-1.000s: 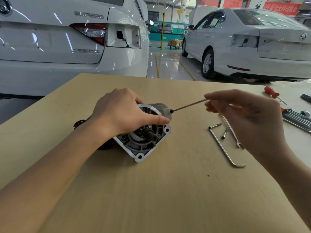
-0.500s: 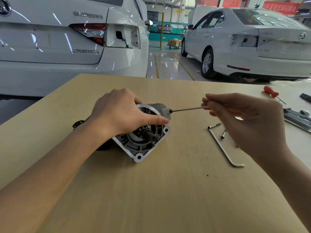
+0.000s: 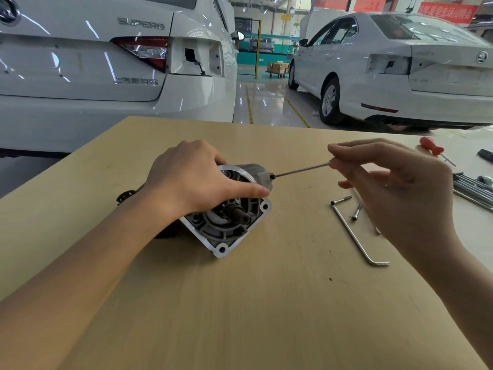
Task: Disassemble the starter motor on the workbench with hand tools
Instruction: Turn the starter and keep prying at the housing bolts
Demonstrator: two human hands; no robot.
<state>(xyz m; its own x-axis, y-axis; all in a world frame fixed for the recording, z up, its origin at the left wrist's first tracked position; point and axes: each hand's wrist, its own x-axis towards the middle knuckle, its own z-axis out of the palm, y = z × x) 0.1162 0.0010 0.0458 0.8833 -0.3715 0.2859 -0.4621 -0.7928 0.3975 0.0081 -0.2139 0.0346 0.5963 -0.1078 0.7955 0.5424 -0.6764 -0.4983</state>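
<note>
Gripping the grey cast-metal starter motor (image 3: 229, 214) from above, the left hand (image 3: 194, 177) is pinning it on its side on the pale wooden table (image 3: 240, 316), left of centre, flanged drive end and stub shaft facing the camera. Left fingers are curling over the housing, thumb lying along the front rim. Sticking out of the motor's upper right side is a long thin steel through-bolt (image 3: 300, 170), part way out, one end in the dark boss and the other end in the right hand (image 3: 394, 188). Right fingertips (image 3: 333, 162) are pinching the bolt's outer end, remaining fingers spreading loosely. Lying on the table below the right hand are a long silver L-shaped hex key (image 3: 354, 236) and two short silver socket-head screws (image 3: 356, 212), near each other, well apart from the motor. Farther right, a red-handled screwdriver (image 3: 430, 148) and a bundle of grey metal tools (image 3: 472, 186) are sitting at the table edge.

Step judged: withdrawing the through-bolt by hand. Doing it well means pulling straight along the bolt's axis, no bending, keeping the left hand pressing so the housing is not rolling, then setting the bolt down beside the removed screws.
</note>
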